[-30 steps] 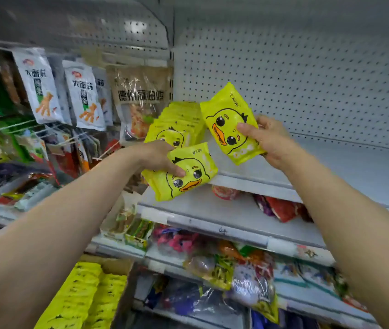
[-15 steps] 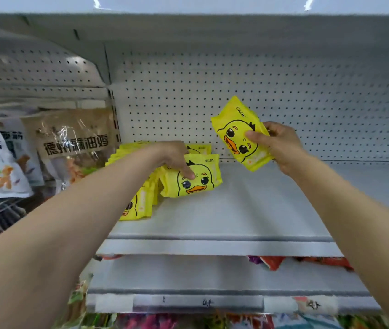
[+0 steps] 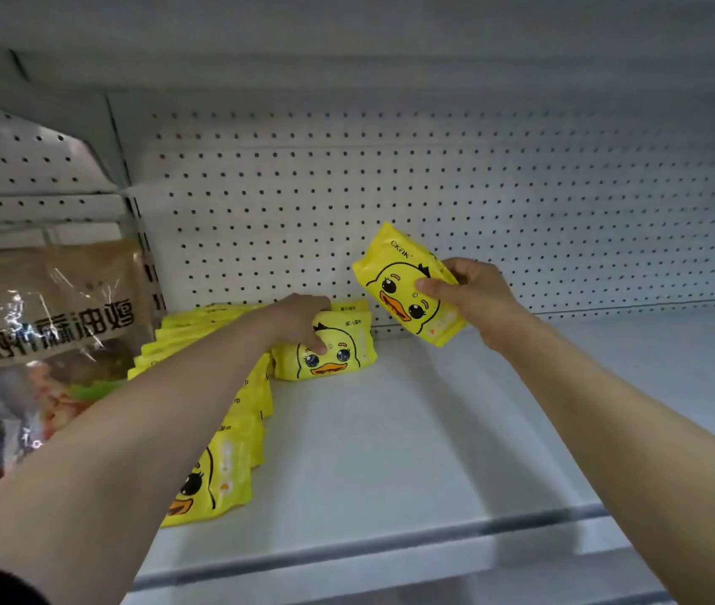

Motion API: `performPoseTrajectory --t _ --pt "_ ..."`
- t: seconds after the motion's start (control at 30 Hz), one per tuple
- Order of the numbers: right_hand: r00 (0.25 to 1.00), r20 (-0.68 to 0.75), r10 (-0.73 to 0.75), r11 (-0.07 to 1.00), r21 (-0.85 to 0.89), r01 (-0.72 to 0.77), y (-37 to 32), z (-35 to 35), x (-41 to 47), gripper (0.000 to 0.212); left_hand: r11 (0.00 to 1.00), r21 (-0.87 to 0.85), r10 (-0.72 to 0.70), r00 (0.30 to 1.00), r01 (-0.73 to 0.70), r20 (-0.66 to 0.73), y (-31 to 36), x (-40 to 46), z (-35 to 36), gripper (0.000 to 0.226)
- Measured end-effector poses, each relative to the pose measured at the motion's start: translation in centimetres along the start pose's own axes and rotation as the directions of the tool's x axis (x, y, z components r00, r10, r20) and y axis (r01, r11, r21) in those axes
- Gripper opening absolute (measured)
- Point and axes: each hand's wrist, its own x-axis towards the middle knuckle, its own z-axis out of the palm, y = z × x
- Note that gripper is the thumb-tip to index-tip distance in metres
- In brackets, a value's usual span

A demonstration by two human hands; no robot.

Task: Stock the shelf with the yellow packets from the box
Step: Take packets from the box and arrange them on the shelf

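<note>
Stocking duck packets on a white shelf (image 3: 412, 451).

Since half a second ago: left packet (image 3: 329, 353) now down on the shelf, at the back end of the yellow row (image 3: 216, 451), just under the pegboard (image 3: 434, 189); view closer, lower shelves gone from sight. Readable: "ckak" on the right packet (image 3: 403, 286), small Chinese print on the left one, bold Chinese characters on the brown bag (image 3: 46, 316) hanging at left. Left hand (image 3: 299, 323) stretched forward, fingers curled over the standing packet's top, thumb on its face. Right hand (image 3: 473, 294) raised, pinching the tilted packet clear of the shelf.
</note>
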Motion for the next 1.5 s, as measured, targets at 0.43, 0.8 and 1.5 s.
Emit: performPoseTrajectory --t 0.43,0.8,1.5 --pt "1.0 0.013 0.009 0.999 -0.045 -0.009 0.6 0.6 2.7 0.021 0.961 0.207 0.216 0.967 -0.186 -0.137 -1.5 2.7 0.1 0.071" --pt "0.994 0.102 0.04 0.991 -0.128 -0.027 1.4 1.4 3.2 0.029 0.973 -0.12 0.139 0.915 -0.198 -0.377 -3.1 2.5 -0.4 0.044" --pt "0.923 0.372 -0.103 0.676 -0.654 0.339 3.6 10.6 3.5 0.052 0.985 0.162 -0.035 0.981 0.067 -0.189 -2.1 -1.6 -0.4 0.063"
